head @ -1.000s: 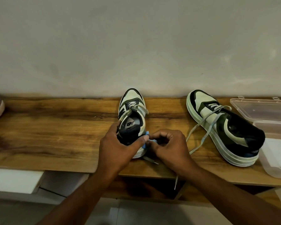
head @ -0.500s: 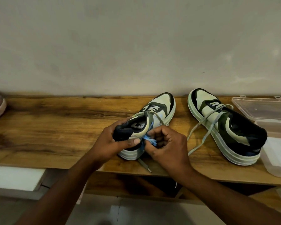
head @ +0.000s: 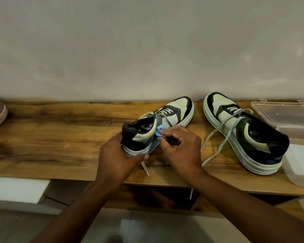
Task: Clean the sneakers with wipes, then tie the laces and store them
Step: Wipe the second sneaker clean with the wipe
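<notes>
The job looks to be in its first stage, the wiping: the near sneaker (head: 158,127) is being cleaned along its side panel, and judging from the loose laces (head: 223,137) trailing over the desk (head: 60,137) from the second sneaker (head: 244,134), no tying has been done and neither shoe has been stored. Whether the second sneaker has already been wiped cannot be told from here. The left hand (head: 118,158) cups the heel of the near sneaker, thumb curled under the sole edge and fingers wrapped behind the heel, holding it tilted a little and steady. The right hand (head: 181,148) sits just to the right of that heel, its fingers bunched and pinching a small blue wipe (head: 159,130), which is pressed against the shoe's side just below the collar. A lace tip (head: 145,170) pokes out below the left hand toward the desk's front edge. The second sneaker stands well to the right of the right hand, and beyond it an open clear plastic box (head: 288,118), possibly the place for storing, sits at the far right.
</notes>
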Demonstrator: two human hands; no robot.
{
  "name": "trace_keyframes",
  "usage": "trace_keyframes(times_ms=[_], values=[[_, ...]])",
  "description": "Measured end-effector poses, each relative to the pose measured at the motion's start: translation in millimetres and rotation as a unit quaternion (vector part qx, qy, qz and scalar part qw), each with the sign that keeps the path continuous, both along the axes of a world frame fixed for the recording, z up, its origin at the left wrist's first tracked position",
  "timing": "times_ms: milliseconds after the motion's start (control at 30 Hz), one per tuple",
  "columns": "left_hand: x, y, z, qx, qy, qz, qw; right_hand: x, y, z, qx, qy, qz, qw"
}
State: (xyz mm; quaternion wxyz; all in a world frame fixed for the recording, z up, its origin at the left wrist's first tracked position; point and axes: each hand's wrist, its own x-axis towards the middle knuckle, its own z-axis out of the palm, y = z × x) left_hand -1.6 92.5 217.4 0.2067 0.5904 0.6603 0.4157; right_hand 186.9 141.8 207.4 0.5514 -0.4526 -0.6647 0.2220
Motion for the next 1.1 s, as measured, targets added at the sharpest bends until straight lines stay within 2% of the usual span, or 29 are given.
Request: trace_keyframes(times_ms=[200,267,433,533,633,700,767,867,933,1000,1100], values=[[5,1,0,0.024,0.012,0.023,0.999,-20,-23,-7,0.08,-0.107,0.149,0.98],[4,3,1,0.019,0.008,0.018,1.0,-16,-15,-3,0.074,-0.105,0.119,0.985],[-1,4,-2,0.001,0.021,0.013,1.0,14,30,11,0.01,-0.033,-0.061,0.998],[0,6,-2,0.0,0.022,0.021,1.0,7,21,9,0.027,-0.042,-0.023,0.998],[0,6,-1,0.003,0.02,0.03,0.999,-18,-17,2,0.044,-0.106,0.112,0.987],[0,6,0,0.002,0.024,0.036,0.999,-25,-28,1,0.048,-0.139,0.164,0.975],[-1,6,0,0.004,0.021,0.033,0.999,-20,-15,3,0.044,-0.12,0.129,0.983],[-2,7,-1,-0.002,0.024,0.025,0.999,0,16,10,0.023,-0.07,-0.015,0.997],[-3,8,-3,-0.006,0.03,0.026,0.999,8,26,10,-0.003,-0.054,-0.059,0.997],[-3,8,-4,-0.004,0.031,0.027,0.999,4,20,9,0.003,-0.065,-0.035,0.997],[-1,8,-3,0.0,0.022,0.029,0.999,-13,-7,5,0.038,-0.099,0.068,0.992]])
